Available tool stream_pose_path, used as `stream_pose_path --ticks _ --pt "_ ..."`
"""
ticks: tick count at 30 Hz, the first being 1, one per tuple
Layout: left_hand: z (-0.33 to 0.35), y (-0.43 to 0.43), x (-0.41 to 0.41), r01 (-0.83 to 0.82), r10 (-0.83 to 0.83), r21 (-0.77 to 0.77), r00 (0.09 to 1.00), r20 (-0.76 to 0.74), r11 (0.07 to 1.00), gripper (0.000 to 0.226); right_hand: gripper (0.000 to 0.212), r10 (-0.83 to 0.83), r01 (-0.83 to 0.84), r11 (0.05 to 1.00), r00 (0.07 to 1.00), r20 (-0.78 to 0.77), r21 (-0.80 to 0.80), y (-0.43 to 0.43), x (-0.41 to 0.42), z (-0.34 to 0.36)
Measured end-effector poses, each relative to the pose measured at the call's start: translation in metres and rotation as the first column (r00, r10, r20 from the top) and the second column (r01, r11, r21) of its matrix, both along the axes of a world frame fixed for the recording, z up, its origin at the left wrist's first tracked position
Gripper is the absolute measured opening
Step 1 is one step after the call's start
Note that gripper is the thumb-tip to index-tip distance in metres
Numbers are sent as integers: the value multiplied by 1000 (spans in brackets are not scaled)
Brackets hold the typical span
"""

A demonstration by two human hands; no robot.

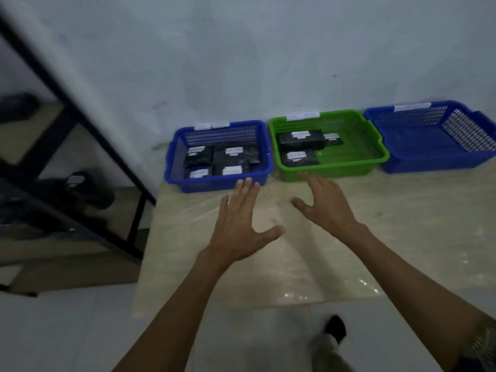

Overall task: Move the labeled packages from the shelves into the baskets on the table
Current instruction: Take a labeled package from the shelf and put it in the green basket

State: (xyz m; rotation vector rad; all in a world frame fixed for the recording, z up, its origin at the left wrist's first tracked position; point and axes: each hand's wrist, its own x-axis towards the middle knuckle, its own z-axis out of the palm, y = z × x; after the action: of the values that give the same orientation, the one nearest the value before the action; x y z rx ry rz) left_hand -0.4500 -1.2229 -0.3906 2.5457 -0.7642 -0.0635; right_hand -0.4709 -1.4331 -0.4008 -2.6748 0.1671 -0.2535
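Three baskets line the wall on the table. The left blue basket point(171, 157) holds several black packages point(233, 154) with white labels. The green basket point(375, 146) in the middle holds three black labeled packages point(298, 158). The right blue basket point(418, 159) shows nothing inside. My left hand point(237, 224) hovers over the table just in front of the left blue basket, fingers straight and spread, holding nothing. My right hand point(324, 202) reaches toward the green basket's front rim, also spread and holding nothing.
A black metal shelf rack point(88, 124) stands to the left of the table point(389, 237), with dark packages point(80, 189) lying blurred on its wooden shelves. The wall rises right behind the baskets. My foot point(334, 328) shows below the table's front edge.
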Motion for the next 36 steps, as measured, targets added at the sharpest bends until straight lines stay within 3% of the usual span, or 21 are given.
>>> stream_pose_path --ticks 4,20,29,36 --pt "20 75 -44 -89 89 13 995 -45 996 105 62 91 -91 996 995 -30 27 67 -46 24" --pt "61 332 -152 -316 317 -33 938 137 948 103 64 390 -388 921 917 85 -45 319 -115 76" --pt "82 500 -160 -298 298 -35 930 217 954 95 68 352 -343 935 928 124 -88 478 -120 100" --pt "90 579 -132 -285 280 -14 930 238 958 95 71 353 -347 935 931 88 -75 567 -106 101"
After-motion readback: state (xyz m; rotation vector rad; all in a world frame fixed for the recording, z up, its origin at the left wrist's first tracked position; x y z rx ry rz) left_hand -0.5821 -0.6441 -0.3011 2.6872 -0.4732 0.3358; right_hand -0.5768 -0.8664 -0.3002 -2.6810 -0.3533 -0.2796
